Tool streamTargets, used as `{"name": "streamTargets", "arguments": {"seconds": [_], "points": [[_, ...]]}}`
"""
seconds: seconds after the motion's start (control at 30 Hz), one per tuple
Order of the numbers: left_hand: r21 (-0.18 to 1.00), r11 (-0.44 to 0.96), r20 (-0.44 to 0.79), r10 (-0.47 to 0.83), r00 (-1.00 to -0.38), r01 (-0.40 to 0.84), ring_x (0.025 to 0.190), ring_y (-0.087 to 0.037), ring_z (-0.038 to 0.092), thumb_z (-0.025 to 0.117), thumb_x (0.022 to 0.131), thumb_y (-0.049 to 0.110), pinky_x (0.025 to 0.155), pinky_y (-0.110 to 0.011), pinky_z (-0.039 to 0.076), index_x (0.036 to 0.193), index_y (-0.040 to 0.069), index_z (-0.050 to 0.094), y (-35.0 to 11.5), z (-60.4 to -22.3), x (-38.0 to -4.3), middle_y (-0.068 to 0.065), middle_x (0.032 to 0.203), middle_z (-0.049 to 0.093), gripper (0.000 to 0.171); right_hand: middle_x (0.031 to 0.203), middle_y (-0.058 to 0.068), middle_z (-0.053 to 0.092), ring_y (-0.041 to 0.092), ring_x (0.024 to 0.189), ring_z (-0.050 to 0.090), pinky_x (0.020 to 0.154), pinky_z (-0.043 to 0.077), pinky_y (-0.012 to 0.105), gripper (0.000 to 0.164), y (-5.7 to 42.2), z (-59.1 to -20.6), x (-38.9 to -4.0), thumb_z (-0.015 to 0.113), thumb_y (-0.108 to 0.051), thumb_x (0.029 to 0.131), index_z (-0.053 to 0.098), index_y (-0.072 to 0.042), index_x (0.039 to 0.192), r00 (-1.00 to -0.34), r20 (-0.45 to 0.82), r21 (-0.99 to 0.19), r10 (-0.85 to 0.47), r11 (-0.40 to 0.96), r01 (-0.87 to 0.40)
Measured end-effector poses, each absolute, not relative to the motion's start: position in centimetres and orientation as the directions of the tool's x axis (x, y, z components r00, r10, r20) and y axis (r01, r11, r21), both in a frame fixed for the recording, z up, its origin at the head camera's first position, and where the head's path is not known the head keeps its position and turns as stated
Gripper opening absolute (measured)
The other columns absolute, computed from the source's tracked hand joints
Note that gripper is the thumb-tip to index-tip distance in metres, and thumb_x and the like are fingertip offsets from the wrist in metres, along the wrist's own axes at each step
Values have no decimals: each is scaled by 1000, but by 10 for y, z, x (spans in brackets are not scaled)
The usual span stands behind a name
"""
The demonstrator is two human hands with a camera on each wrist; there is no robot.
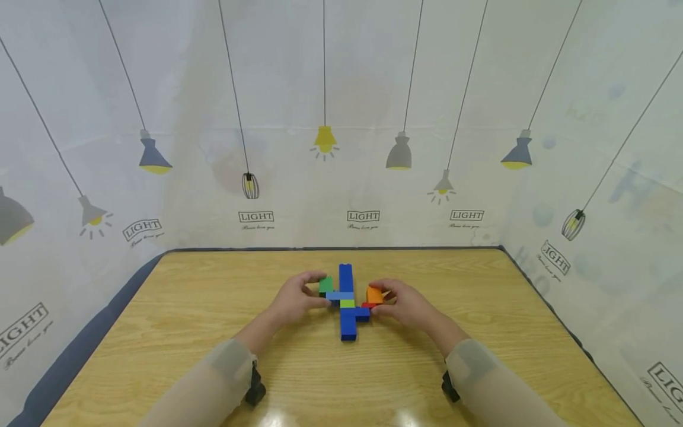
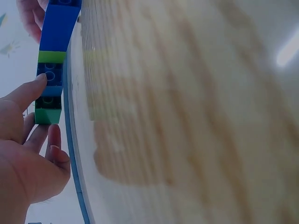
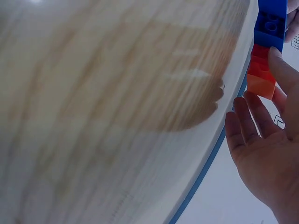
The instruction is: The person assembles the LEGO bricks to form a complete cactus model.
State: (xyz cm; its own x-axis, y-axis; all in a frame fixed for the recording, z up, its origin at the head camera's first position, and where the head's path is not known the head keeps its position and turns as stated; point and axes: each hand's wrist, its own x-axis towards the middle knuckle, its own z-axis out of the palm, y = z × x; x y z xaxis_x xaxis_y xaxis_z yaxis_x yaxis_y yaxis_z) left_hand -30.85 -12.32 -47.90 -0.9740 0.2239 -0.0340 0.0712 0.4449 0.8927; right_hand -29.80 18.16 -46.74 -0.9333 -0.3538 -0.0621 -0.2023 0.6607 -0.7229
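A model of joined toy building blocks (image 1: 348, 326) is between the two hands near the table's middle. Its long dark blue body is crossed by a light blue block (image 1: 336, 295) and a lime block (image 1: 347, 303). On the left end of the cross piece sits a green block (image 1: 326, 284); an orange block (image 1: 374, 295) rests over a red one (image 1: 369, 305) at the right. My left hand (image 1: 294, 299) pinches the model's green end, thumb on the blue studs in the left wrist view. My right hand (image 1: 405, 303) grips the red and orange end between thumb and fingers.
The wood-grain table (image 1: 176, 332) extends on all sides of the model. Behind it and at both sides hangs a pale cloth (image 1: 363, 178) printed with lamps. Dark devices (image 1: 255, 385) are strapped at both wrists.
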Motion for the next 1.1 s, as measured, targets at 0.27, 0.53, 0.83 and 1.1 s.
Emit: {"name": "streamTargets", "arguments": {"seconds": [0.27, 0.53, 0.83, 1.1], "points": [[880, 470, -53, 230, -972, 63, 108, -24, 59, 90, 92, 18, 79, -31, 52, 153, 17, 64, -122, -483, -313, -4, 152, 66, 66, 152, 14, 65, 38, 135, 66, 120, 52, 59, 55, 183, -471, -301, 81, -21, 102, 64, -14, 154, -931, -67, -712, -359, 671, -208], [871, 490, -81, 227, -970, 42, 112, -25, 60, 89, 94, 20, 84, -31, 52, 153, 18, 64, -119, -485, -316, -8, 154, 65, 65, 148, 12, 69, 39, 147, 57, 128, 41, 64, 55, 183, -474, -303, 81, -20, 101, 64, -14, 154, -932, -53, -687, -359, 691, -227], [871, 489, -85, 234, -968, 42, 118, -27, 62, 88, 96, 23, 88, -34, 55, 157, 19, 61, -118, -489, -320, -9, 160, 61, 67, 155, 9, 66, 39, 152, 52, 131, 33, 68, 55, 183, -476, -307, 79, -22, 104, 62, -19, 156, -946, -85, -683, -313, 710, -174], [865, 500, -82, 226, -971, 43, 125, -31, 61, 87, 97, 24, 95, -40, 57, 157, 19, 61, -116, -490, -323, -9, 161, 60, 66, 155, 9, 65, 41, 153, 50, 130, 32, 70, 55, 183, -476, -309, 78, -26, 105, 62, -21, 157, -948, -87, -660, -306, 731, -175]]}}
